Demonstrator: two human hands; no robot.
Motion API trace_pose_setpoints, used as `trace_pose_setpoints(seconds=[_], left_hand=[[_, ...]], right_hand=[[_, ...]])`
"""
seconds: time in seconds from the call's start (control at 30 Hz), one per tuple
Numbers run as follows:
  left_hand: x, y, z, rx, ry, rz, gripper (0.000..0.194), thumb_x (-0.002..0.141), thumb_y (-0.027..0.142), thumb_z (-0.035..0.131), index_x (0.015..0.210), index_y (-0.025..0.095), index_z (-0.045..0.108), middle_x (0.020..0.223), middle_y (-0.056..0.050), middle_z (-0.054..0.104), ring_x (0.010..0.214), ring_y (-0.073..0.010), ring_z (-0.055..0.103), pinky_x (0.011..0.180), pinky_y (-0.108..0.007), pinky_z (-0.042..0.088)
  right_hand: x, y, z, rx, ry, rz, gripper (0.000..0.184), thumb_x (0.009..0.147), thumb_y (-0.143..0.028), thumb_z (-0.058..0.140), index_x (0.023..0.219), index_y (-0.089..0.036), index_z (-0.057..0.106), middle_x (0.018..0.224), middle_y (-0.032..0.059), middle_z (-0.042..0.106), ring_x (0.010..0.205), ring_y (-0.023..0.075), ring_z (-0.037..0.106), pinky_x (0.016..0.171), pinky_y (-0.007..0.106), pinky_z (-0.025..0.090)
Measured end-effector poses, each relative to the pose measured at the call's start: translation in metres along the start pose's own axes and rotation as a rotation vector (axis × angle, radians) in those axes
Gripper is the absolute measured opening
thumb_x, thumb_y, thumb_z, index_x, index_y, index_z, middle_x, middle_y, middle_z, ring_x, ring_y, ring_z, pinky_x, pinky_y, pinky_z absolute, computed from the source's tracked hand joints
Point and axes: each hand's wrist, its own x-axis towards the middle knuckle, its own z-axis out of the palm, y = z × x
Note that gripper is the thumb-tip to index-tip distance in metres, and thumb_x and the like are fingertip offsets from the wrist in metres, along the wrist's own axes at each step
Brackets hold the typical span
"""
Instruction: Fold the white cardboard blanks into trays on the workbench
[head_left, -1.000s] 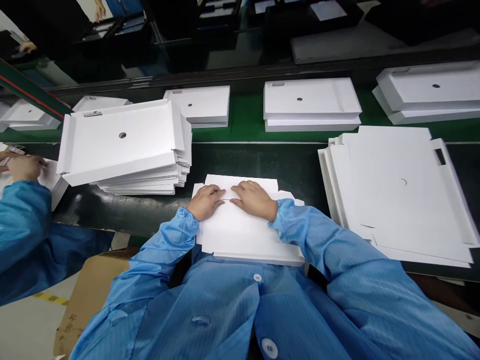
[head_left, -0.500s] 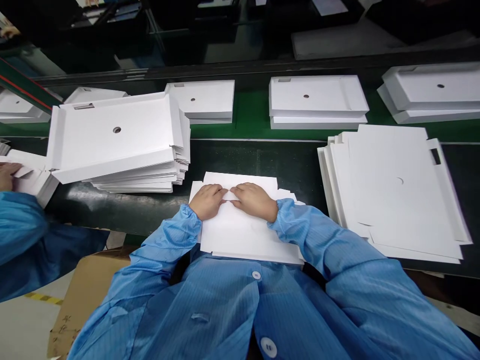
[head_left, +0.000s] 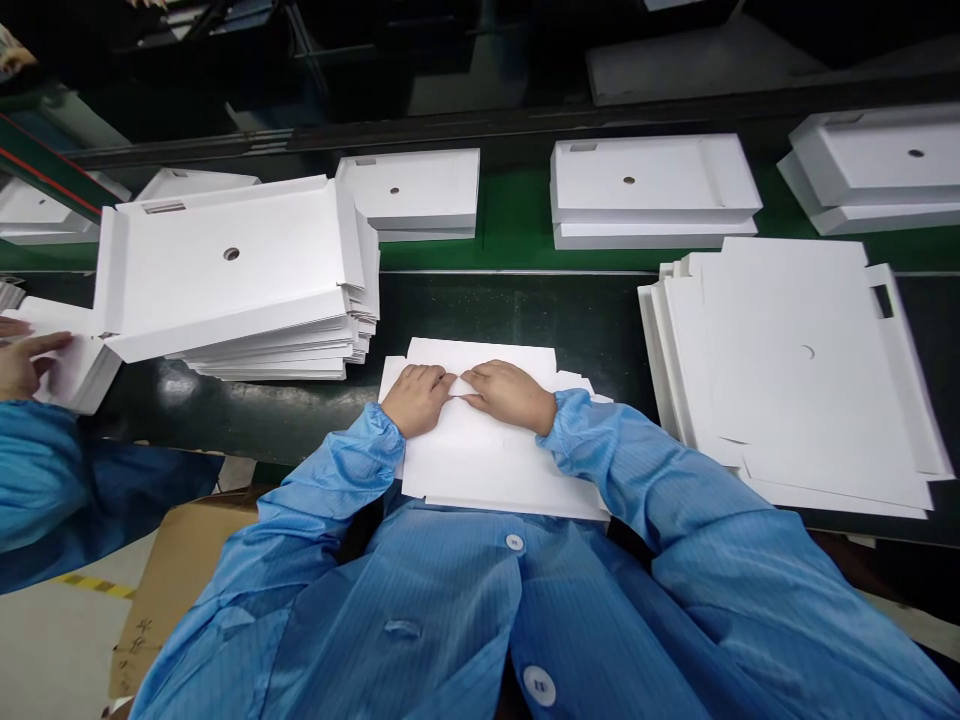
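A flat white cardboard box blank (head_left: 495, 460) with notched edges lies in front of me, its near edge against my blue coat. My left hand (head_left: 416, 398) rests on its left part, thumb and fingers pinched at a crease or slit near the middle. From the other side my right hand (head_left: 511, 395) pinches the same spot, its thumb below and fingers above. The fingertips of both hands nearly meet there. A small raised fold of card shows between them, partly hidden by the fingers.
At left stands a stack of folded white trays (head_left: 225, 280), each top hole round. On the right lies a pile of flat blanks (head_left: 817, 400). White boxes (head_left: 652, 185) line the green strip behind. A co-worker's hand (head_left: 26, 360) touches a white box at far left.
My fingertips have drawn slightly closer together at the slit, and the card between them looks raised. The co-worker's hand has shifted on its box. The view has tilted a little.
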Motion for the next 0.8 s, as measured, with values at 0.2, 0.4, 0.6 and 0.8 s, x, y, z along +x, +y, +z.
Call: trace_pose_setpoints(seconds=[0.2, 0.4, 0.6, 0.8], left_hand=[[0.001, 0.0, -0.003, 0.031, 0.032, 0.024, 0.032, 0.099, 0.022, 0.043, 0.121, 0.014, 0.065, 0.104, -0.014, 0.069, 0.092, -0.0266, 0.061, 0.086, -0.045, 0.039], [0.001, -0.003, -0.004, 0.017, 0.094, 0.056, 0.029, 0.095, 0.014, 0.048, 0.113, 0.019, 0.069, 0.097, -0.01, 0.073, 0.085, -0.0225, 0.065, 0.081, -0.041, 0.04], [-0.002, -0.01, -0.004, -0.017, 0.241, 0.101, 0.017, 0.098, 0.023, 0.054, 0.103, 0.02, 0.07, 0.091, -0.005, 0.076, 0.08, -0.0178, 0.068, 0.077, -0.038, 0.043], [-0.002, -0.011, -0.005, -0.077, 0.199, 0.103, 0.02, 0.096, 0.018, 0.051, 0.1, 0.021, 0.07, 0.088, -0.006, 0.076, 0.077, -0.017, 0.068, 0.076, -0.037, 0.046]], right_hand=[[0.001, 0.003, -0.003, -0.017, 0.001, -0.062, 0.038, 0.102, -0.036, 0.048, 0.12, -0.008, 0.067, 0.106, 0.0157, 0.071, 0.1, 0.026, 0.064, 0.095, 0.037, 0.043], [-0.002, -0.001, -0.012, -0.075, -0.016, -0.057, 0.039, 0.105, -0.035, 0.04, 0.119, -0.013, 0.069, 0.107, 0.0136, 0.073, 0.101, 0.0245, 0.066, 0.093, 0.036, 0.043], [-0.005, -0.009, -0.023, -0.177, -0.066, -0.055, 0.038, 0.106, -0.03, 0.035, 0.115, -0.013, 0.068, 0.103, 0.0149, 0.074, 0.094, 0.0247, 0.068, 0.081, 0.035, 0.044], [-0.005, -0.012, -0.024, -0.145, -0.066, -0.038, 0.037, 0.106, -0.03, 0.036, 0.114, -0.016, 0.069, 0.103, 0.0134, 0.075, 0.095, 0.0239, 0.068, 0.08, 0.034, 0.045]])
